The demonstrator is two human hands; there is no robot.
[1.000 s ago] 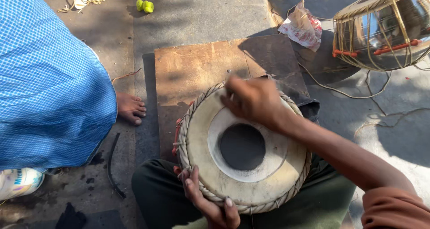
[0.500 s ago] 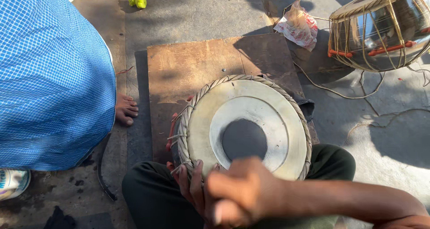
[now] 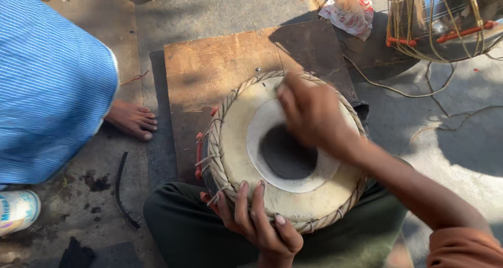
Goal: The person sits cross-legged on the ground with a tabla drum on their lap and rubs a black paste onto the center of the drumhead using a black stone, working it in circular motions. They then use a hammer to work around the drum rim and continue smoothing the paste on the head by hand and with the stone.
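Drum (image 3: 246, 142): tilted on the lap, pale skin head facing up, dark round patch (image 3: 285, 154) at centre, braided lacing round the rim; far edge over the wooden board (image 3: 220, 63)
Left hand (image 3: 257, 223): curled over the near rim, fingers spread on the skin, gripping the drum
Right hand (image 3: 314, 113): pressed on the head at the far edge of the dark patch; blurred, so cannot tell whether anything sits under the fingers
Risk of slip: only one hand and a lap as support; likely roll toward the board if the grip loosens
Risk to patch: possibly scuffed by uneven pressure
Nearby: bare foot (image 3: 132, 120) of another person beside the board; second drum (image 3: 445, 22) well apart, upper right
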